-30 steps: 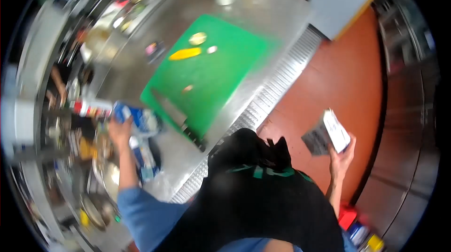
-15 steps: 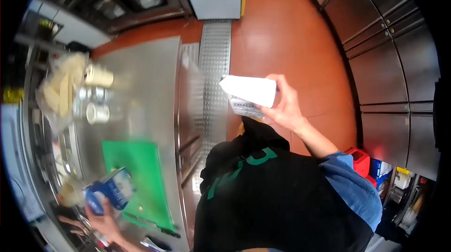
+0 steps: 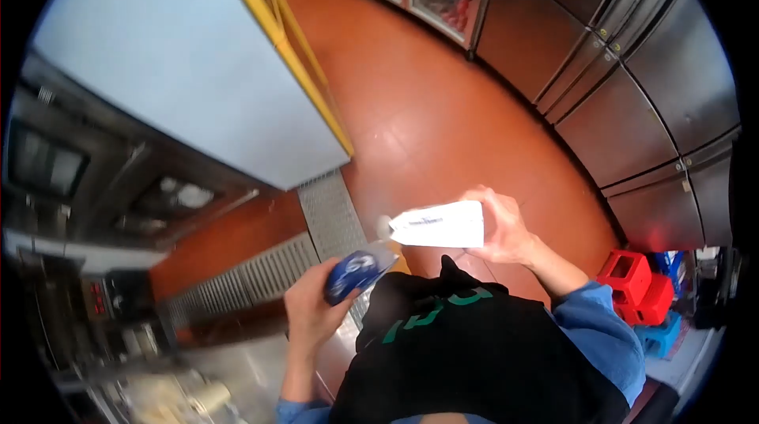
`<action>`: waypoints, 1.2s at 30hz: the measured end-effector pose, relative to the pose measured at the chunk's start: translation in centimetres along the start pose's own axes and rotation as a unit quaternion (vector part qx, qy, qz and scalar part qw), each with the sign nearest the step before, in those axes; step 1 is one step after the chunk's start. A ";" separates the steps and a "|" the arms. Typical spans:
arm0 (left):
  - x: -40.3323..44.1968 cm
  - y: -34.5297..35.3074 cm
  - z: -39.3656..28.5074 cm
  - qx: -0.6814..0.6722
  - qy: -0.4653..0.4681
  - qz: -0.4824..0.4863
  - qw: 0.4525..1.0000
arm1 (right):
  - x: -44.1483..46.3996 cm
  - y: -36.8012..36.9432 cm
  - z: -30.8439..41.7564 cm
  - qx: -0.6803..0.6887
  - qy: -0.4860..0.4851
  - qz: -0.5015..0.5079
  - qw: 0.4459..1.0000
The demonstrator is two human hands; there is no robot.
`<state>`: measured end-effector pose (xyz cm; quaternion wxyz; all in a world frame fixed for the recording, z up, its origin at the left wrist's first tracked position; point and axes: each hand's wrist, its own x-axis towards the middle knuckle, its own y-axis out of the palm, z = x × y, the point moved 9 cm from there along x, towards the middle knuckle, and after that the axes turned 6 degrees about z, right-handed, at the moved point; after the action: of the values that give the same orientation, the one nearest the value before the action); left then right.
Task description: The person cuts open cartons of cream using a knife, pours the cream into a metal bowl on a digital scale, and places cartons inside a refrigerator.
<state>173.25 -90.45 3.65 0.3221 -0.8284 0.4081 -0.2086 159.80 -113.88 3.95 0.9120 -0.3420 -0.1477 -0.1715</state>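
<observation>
In front of my body, my right hand is wrapped round a white carton with a gabled end, lying on its side. At its narrow end, pointing left, is a small pale round part, perhaps a cap. My left hand grips a blue-and-white package, whose far end is pale and slightly blurred. The package sits just below and left of the carton's tip; I cannot tell whether they touch. A black apron with green lettering covers my front.
A steel counter with pale items lies at lower left. A large white panel with a yellow edge stands ahead. Steel cabinets line the right. Red stools stand by my right elbow. Floor grating crosses the orange floor.
My view has turned away from the counter and its green cutting board. My left hand has brought the blue-and-white package off the counter, close to the carton in my right hand.
</observation>
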 end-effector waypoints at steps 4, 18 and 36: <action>15.3 1.9 0.3 0.034 0.113 0.063 0.991 | 5.9 -3.3 -3.1 -0.052 0.046 -0.006 0.998; 56.9 9.6 0.9 0.058 0.194 0.170 0.964 | 28.0 -15.5 -29.0 -0.087 0.192 -0.112 0.971; 105.2 3.1 14.5 0.066 0.085 0.117 0.987 | 76.7 -19.9 -44.3 0.159 -0.147 0.120 0.969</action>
<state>241.39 -171.92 -0.09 0.3625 -0.7310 0.5133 -0.2660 227.16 -174.05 13.01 0.9370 -0.2291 -0.2633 0.0167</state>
